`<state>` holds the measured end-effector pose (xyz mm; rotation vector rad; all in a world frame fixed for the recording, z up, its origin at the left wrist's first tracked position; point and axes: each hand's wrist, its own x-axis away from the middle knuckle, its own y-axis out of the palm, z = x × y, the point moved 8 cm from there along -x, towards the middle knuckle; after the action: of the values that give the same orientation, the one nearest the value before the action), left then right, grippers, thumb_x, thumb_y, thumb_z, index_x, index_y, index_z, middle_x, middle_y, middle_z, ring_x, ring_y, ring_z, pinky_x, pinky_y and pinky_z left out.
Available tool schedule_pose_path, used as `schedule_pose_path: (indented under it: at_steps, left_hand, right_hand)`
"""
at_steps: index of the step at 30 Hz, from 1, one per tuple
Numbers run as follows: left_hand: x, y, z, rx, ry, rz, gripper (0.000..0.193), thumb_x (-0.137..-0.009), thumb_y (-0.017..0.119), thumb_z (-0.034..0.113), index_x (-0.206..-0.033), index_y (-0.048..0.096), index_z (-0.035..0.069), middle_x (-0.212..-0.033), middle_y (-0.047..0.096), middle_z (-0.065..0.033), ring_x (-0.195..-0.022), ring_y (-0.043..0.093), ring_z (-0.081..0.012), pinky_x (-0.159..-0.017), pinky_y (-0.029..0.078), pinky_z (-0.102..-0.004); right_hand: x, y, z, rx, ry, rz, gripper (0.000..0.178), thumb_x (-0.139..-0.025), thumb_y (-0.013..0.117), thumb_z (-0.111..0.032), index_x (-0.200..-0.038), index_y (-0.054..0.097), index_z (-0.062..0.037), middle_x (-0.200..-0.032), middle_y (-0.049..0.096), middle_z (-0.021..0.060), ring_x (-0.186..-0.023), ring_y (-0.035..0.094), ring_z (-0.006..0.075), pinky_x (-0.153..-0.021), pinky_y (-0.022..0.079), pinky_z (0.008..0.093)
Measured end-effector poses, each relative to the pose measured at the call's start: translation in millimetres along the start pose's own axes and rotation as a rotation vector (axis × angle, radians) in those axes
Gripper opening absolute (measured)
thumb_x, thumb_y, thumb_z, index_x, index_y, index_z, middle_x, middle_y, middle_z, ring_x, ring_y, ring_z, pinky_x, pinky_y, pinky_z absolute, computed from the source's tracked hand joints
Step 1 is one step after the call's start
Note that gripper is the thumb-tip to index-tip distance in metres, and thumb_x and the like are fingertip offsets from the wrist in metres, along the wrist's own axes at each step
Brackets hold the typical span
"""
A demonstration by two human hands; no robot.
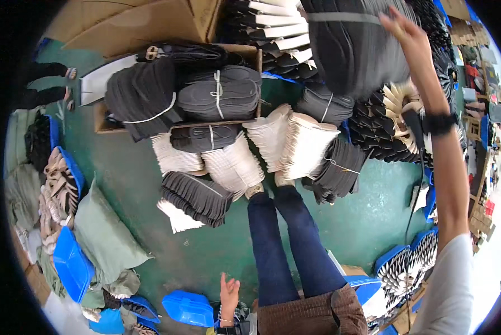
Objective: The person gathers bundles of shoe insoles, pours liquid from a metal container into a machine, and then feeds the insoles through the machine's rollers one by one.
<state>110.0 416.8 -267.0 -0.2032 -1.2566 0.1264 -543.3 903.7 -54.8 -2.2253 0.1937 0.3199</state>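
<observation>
Up at the top right, my right hand (408,32) is closed on the pale strap of a large bundle of black insoles (351,53). The bundle hangs tilted, and its lower edge is smeared by motion. My left hand (228,291) is low in the view beside my hip, its fingers apart and nothing in it. By my feet lie stacks of white insoles (309,145) and strapped black insole bundles (340,170). An open cardboard box (178,124) beyond them holds more tied bundles of black insoles (220,92).
Blue trays of black-and-cream shoe parts (387,120) stand at the right. Light green sacks (108,234) and blue bins (72,262) line the left. A blue tray (188,308) sits near my left hand. Another person's feet (69,89) show at the far left on the green floor (206,251).
</observation>
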Motion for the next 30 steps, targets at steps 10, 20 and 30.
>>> schedule_pose_path:
  at_steps: [10, 20, 30]
  left_hand:
    - [-38.3, 128.1, -18.4, 0.062, -0.185, -0.218, 0.075, -0.089, 0.063, 0.032, -0.148, 0.024, 0.007, -0.129, 0.051, -0.0230, -0.119, 0.050, -0.0314, -0.102, 0.038, -0.0370]
    - [-67.1, 192.6, 34.7, -0.639, -0.002, -0.252, 0.085, -0.086, 0.062, 0.048, -0.146, 0.025, 0.000, -0.139, 0.039, -0.0317, -0.128, 0.039, -0.0450, -0.106, 0.035, -0.0450]
    - [-83.3, 223.6, 42.3, -0.703, -0.139, -0.137, 0.103, -0.073, 0.075, 0.048, -0.148, 0.017, 0.008, -0.142, 0.030, -0.0335, -0.125, 0.037, -0.0517, -0.105, 0.034, -0.0515]
  right_hand:
    - [-59.2, 248.5, 130.3, 0.133, -0.218, -0.446, 0.061, -0.085, 0.067, -0.027, -0.138, 0.045, -0.0064, -0.133, 0.051, 0.0228, -0.105, 0.062, 0.0313, -0.094, 0.046, 0.0352]
    - [129.3, 232.3, 251.5, 0.272, 0.159, -0.278, 0.019, -0.079, 0.066, -0.019, -0.090, 0.066, -0.0029, -0.083, 0.068, 0.0134, -0.082, 0.067, 0.0298, -0.074, 0.053, 0.0355]
    - [193.0, 312.1, 421.4, 0.549, 0.305, -0.725, 0.117, -0.052, 0.081, -0.061, -0.142, 0.036, -0.0018, -0.134, 0.046, 0.0211, -0.127, 0.040, 0.0409, -0.105, 0.034, 0.0489]
